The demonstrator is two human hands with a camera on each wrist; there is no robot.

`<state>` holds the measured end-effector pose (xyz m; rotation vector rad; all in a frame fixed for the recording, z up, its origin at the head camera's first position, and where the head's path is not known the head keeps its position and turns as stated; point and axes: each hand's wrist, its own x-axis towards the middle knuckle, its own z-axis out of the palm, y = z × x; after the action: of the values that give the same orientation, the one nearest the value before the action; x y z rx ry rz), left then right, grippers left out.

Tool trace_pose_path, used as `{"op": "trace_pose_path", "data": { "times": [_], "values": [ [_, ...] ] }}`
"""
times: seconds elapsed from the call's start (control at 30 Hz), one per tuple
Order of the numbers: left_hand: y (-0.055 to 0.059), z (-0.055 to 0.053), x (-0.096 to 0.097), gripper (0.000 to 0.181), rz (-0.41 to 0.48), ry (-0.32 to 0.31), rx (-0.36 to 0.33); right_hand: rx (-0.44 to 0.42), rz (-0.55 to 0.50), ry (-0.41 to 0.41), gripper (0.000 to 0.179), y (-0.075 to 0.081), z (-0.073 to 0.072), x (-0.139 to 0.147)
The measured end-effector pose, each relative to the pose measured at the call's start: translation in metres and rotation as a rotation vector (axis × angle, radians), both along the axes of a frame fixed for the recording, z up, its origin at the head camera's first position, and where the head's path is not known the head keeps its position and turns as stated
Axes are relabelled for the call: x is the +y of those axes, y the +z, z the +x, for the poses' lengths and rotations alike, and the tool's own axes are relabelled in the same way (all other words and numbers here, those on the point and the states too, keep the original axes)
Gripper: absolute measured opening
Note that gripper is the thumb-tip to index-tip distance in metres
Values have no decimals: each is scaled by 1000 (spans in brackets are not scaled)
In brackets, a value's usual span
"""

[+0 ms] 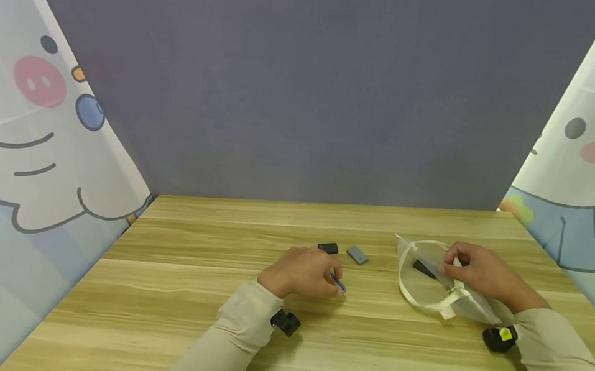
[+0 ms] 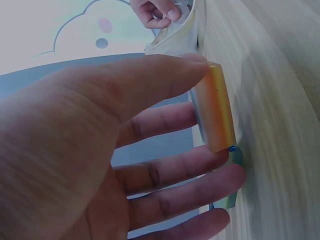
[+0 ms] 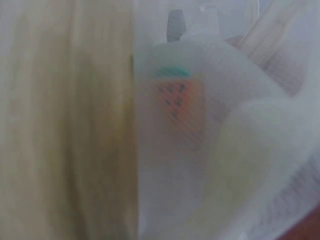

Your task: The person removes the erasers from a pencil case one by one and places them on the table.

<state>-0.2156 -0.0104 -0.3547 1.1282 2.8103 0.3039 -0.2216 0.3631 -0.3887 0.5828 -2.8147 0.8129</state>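
"How's the lighting?"
"Head view: bright, even, with soft shadows on the worktop (image 1: 145, 316) beneath the sleeves (image 1: 232, 340)."
"Left wrist?"
"The patterned wall (image 2: 30, 25) washes out nearly white."
"And the right?"
"Dim, milky and blurred, probably through the bag (image 1: 470, 303); an orange shape (image 3: 175, 95) looks soft-edged."

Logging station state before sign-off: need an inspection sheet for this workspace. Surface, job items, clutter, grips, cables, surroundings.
Surface: wood-grain tabletop.
Job items: small orange-edged block, exact identity unclear; translucent pouch with pale trim, mouth open, dark item inside; red, dark-specked patch hazy, print or contents unclear.
Clutter: small black block just beyond the left grip; small grey block to its right.
Grips: left holds the orange-edged block between thumb and fingers; right grip pinches the pouch's rim.
Cables: nothing seen.
Surroundings: grey panel behind; cartoon-printed sheets both sides.
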Motion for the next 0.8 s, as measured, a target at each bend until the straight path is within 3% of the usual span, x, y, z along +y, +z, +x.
{"op": "trace_pose_path", "data": {
  "times": [0.4,0.8],
  "values": [
    [0,2,-1,14,-29,28,-38,28,-5,17,15,-2,-2,2],
    [1,1,-3,21,-88,58,-14,28,2,13,16,-2,-2,1]
  ]
}}
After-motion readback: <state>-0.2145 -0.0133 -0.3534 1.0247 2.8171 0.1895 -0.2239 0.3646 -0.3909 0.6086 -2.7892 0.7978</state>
